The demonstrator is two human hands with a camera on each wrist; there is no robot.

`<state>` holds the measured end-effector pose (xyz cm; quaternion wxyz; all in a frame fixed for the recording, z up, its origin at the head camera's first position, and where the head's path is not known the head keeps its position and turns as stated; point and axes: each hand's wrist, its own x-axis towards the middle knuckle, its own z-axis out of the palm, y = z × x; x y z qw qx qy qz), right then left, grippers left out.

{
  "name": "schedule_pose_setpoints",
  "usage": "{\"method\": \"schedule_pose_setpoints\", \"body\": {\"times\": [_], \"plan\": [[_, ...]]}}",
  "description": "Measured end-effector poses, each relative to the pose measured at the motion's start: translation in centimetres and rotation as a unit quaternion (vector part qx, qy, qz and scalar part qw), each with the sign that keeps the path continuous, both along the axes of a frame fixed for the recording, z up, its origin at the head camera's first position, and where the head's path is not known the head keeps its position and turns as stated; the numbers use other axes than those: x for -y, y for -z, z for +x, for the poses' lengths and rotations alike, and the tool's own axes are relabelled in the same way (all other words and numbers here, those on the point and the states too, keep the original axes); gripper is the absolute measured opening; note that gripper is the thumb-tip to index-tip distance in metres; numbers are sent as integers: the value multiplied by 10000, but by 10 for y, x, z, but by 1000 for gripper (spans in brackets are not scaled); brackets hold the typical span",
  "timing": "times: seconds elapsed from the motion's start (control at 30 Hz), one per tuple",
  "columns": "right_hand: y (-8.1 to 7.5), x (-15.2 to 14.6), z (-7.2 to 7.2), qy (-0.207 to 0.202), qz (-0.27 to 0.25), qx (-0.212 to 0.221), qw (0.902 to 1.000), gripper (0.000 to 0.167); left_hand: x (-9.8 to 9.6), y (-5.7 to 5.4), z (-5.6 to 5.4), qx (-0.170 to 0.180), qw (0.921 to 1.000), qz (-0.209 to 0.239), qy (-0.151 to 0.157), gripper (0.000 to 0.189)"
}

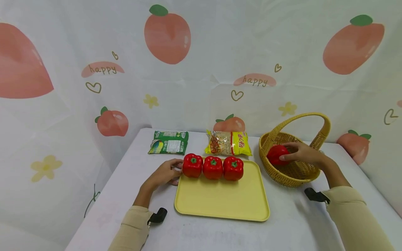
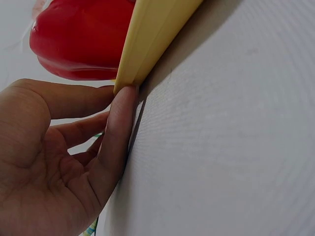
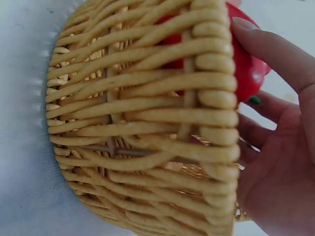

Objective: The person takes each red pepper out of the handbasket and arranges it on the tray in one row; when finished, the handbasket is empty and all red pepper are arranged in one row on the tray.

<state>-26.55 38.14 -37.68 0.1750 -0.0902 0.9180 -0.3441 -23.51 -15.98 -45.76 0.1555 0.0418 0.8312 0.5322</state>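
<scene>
In the head view a yellow tray (image 1: 220, 202) bears three red bell peppers (image 1: 213, 168) in a row along its far side. My left hand (image 1: 166, 172) is at the tray's left rim; the left wrist view shows thumb and forefinger pinching that rim (image 2: 142, 44), just below a pepper (image 2: 81, 39). On the right, my right hand (image 1: 303, 153) grips another red bell pepper (image 1: 277, 155) inside a wicker basket (image 1: 284, 179). From the right wrist, the basket's woven wall (image 3: 142, 118) hides part of that pepper (image 3: 246, 69) and some fingers.
Behind the tray lie a green packet (image 1: 169, 143) and a yellow, partly see-through packet (image 1: 228, 143). The basket's tall arched handle (image 1: 301, 115) rises beside the right hand. A printed cloth (image 1: 201, 83) hangs along the table's back edge.
</scene>
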Motion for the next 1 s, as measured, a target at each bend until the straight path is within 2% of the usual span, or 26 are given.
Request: {"method": "schedule_pose_setpoints", "body": {"times": [0.17, 0.3, 0.63, 1.0], "plan": [[-3, 1, 13, 251, 62, -405, 9988, 78, 0, -1, 0, -8, 10000, 5, 9, 56], [-5, 0, 25, 330, -128, -670, 9971, 75, 0, -1, -1, -24, 10000, -6, 9, 55], [-12, 1, 55, 783, -272, -1261, 9885, 82, -1, -2, 0, 3, 10000, -42, -6, 58], [-22, 24, 84, 649, -624, -1954, 9766, 74, 0, -1, 1, 40, 10000, -34, 6, 58]]}}
